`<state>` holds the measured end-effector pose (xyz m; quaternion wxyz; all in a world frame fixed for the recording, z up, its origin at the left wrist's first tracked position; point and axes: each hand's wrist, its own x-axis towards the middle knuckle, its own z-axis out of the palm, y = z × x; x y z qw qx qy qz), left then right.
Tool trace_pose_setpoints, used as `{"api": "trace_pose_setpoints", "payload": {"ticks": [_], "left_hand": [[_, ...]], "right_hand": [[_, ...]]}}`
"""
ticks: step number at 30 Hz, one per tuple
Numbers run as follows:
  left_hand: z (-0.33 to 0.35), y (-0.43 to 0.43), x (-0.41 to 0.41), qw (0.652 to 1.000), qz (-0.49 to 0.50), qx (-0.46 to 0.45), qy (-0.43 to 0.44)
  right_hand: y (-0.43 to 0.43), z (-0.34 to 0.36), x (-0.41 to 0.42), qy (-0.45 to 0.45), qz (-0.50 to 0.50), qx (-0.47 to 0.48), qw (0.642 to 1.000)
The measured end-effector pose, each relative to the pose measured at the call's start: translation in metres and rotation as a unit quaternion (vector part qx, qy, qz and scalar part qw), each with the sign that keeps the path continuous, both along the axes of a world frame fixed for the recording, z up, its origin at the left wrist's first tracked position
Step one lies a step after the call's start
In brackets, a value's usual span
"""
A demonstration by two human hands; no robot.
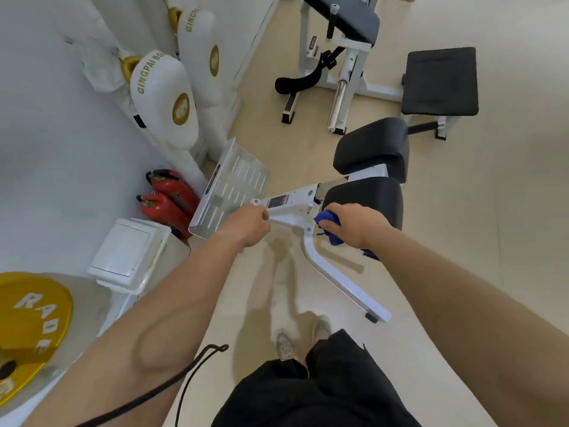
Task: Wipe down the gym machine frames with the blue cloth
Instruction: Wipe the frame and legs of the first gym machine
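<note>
The blue cloth [329, 224] is bunched in the right hand [357, 224], whose fingers curl round it and press it against the white frame [295, 208] of a low gym machine, at the joint where the sloping beam meets a curved white leg [335, 278]. A tail of the cloth hangs below the hand. The left hand [249, 223] grips the same beam further along, its fingers curled at the beam's edge just beside the slotted white footplate [234, 186], which tilts up at that end of the machine. A dark label lies on the beam between the two hands. Just beyond the right hand sit two black pads [366, 198], one behind the other, the nearer one touching the knuckles or close to it; I cannot tell which. The curved leg runs down to the pale floor [492, 241] and ends in a black foot.

Against the white wall on the left stand two red fire extinguishers [172, 195], just beside the footplate, with white punch pads [166, 97] bearing gold lettering above them. A white box [126, 254] rests nearer, and a yellow weight plate [27, 328] lies at the lower left edge. Farther off stand another white-framed machine [348, 72] and a black bench pad [440, 80]. The person's black shorts [308, 392] and shoes [284, 345] show below, with a black cord [191, 371] hanging by the left forearm
</note>
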<state>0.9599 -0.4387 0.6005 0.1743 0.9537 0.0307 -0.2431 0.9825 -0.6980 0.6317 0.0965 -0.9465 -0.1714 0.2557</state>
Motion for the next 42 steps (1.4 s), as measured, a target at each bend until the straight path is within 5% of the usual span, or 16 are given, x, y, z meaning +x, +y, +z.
{"api": "trace_pose_setpoints", "payload": {"ticks": [14, 24, 31, 35, 42], "left_hand": [[-0.07, -0.001, 0.135, 0.994, 0.049, 0.005, 0.098], [-0.204, -0.012, 0.22, 0.984, 0.048, -0.073, 0.154], [-0.336, -0.01, 0.27, 0.946, 0.179, -0.238, 0.129], [-0.399, -0.01, 0.282, 0.894, 0.262, -0.337, 0.137], [-0.476, -0.004, 0.293, 0.842, 0.359, -0.382, 0.129]], "right_hand": [[0.022, -0.104, 0.172, 0.083, 0.023, 0.017, 0.996], [0.045, -0.238, 0.247, 0.11, 0.006, -0.003, 0.994], [0.075, -0.358, 0.283, 0.068, -0.035, -0.01, 0.997], [0.088, -0.416, 0.3, 0.049, -0.042, -0.019, 0.998], [0.1, -0.461, 0.323, 0.083, -0.035, -0.011, 0.996]]}}
